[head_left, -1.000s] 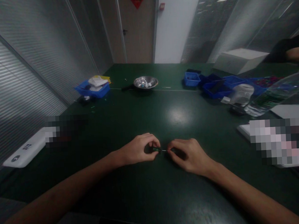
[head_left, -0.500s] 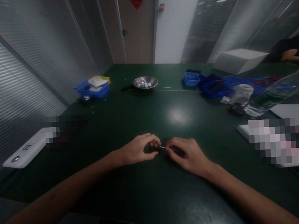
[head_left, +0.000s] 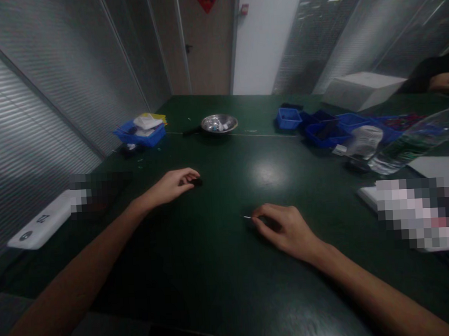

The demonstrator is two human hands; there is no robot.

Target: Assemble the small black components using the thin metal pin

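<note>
My left hand (head_left: 173, 185) is stretched forward over the dark green table (head_left: 222, 268), its fingers pinched on a small dark part (head_left: 197, 181) at the fingertips. My right hand (head_left: 284, 230) rests on the table nearer to me, fingers closed on a thin tool with a fine metal tip (head_left: 246, 217) that points left. The two hands are well apart.
A metal bowl (head_left: 219, 123) and a blue bin (head_left: 142, 133) with white items stand at the back. Several blue bins (head_left: 320, 128) and a plastic bottle (head_left: 415, 140) are at the right. A white flat device (head_left: 39, 225) lies at the left. Another person's arm (head_left: 444, 81) shows far right.
My left hand has pulled away from the right hand and moved forward and left with the small dark part. The right hand has stayed almost in place with the tool.
</note>
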